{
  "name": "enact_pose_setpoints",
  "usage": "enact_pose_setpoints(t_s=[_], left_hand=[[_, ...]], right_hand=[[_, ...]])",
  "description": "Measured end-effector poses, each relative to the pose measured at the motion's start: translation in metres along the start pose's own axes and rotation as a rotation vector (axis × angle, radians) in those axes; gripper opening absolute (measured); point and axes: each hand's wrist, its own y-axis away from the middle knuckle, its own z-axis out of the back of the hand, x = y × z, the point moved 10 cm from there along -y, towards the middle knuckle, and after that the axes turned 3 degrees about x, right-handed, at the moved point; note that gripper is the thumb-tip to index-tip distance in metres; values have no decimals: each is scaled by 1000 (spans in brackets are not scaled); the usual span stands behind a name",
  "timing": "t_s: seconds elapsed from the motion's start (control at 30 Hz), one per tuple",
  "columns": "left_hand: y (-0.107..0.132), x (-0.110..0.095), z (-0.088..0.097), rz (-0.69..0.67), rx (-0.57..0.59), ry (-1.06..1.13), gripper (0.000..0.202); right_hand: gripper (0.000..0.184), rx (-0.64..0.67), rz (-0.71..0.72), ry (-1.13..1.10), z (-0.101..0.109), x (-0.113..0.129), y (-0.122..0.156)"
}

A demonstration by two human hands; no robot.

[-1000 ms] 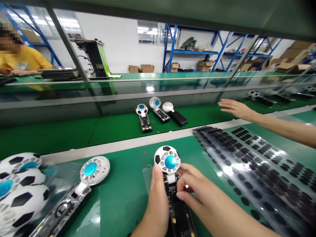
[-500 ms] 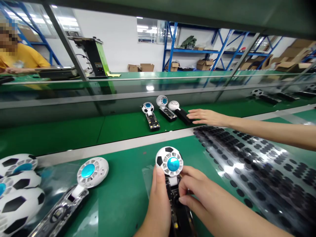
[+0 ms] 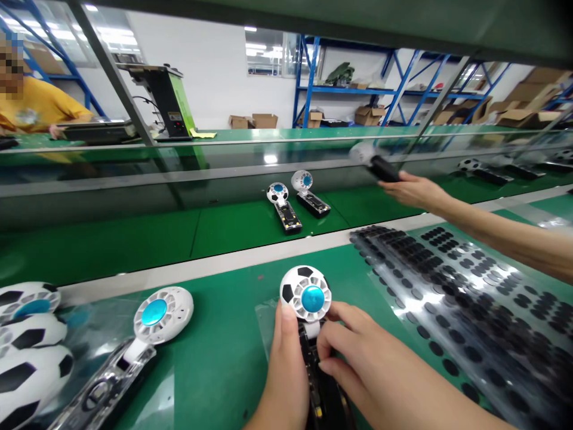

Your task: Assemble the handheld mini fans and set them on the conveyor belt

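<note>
A hand-held fan point(image 3: 306, 294) with a football-patterned head and a blue centre lies on the green bench in front of me. My left hand point(image 3: 285, 370) grips its black handle from the left, thumb up against the head. My right hand point(image 3: 358, 364) pinches the handle just below the head from the right. Both hands are closed on the same fan.
A second fan point(image 3: 147, 325) lies at my left, beside several football fan heads point(image 3: 27, 358). A clear sheet of black round pads point(image 3: 452, 286) covers the right. Two fans point(image 3: 286, 209) sit on the conveyor belt. Another person's hand point(image 3: 414, 190) lifts a black-handled fan point(image 3: 378, 162).
The other person's hand reached to the belt, took the black-handled fan and lifted it up to the right. The remaining two fans drifted right. My hands stayed on my fan.
</note>
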Motion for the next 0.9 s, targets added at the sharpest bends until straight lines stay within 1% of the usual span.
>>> enact_pose_setpoints(t_s=[0.1,0.2,0.3,0.37,0.43,0.5,0.57,0.6,0.67,0.7,0.73,0.8,0.87,0.9], left_hand=[[1,1,0,10,0,10,53],[1,4,1,33,2,24,54],[-1,10,1,59,8,52,55],[-1,13,2,73,7,83,53],[-1,17,1,95,10,124,52],[-1,22,-1,136,23,164,53],[0,28,0,179,20,183,56],[0,31,2,187,7,176,58],[-1,35,9,179,-33,142,58],[-2,38,12,180,-49,126,57],[-4,42,14,184,-56,121,57],[-8,49,13,176,-43,163,62],[-16,52,9,131,-14,236,76],[-20,52,8,108,-3,260,83]], right_hand=[[18,-7,-13,-41,-2,-3,0],[20,-35,6,-84,-4,-6,0],[20,-106,41,-95,-2,-9,2],[21,-182,14,-126,2,-18,6],[26,-197,-48,-240,-3,-30,9],[30,-133,-82,-442,-20,-38,9],[38,-82,-56,-661,-39,-38,6],[45,-86,-31,-752,-45,-37,5],[57,-131,4,-874,-51,-39,2],[61,-143,11,-916,-52,-42,1],[61,-140,20,-955,-51,-44,0],[55,-99,47,-1009,-43,-46,-6],[47,-92,69,-995,-23,-49,-15],[43,-123,70,-938,-8,-50,-23]])
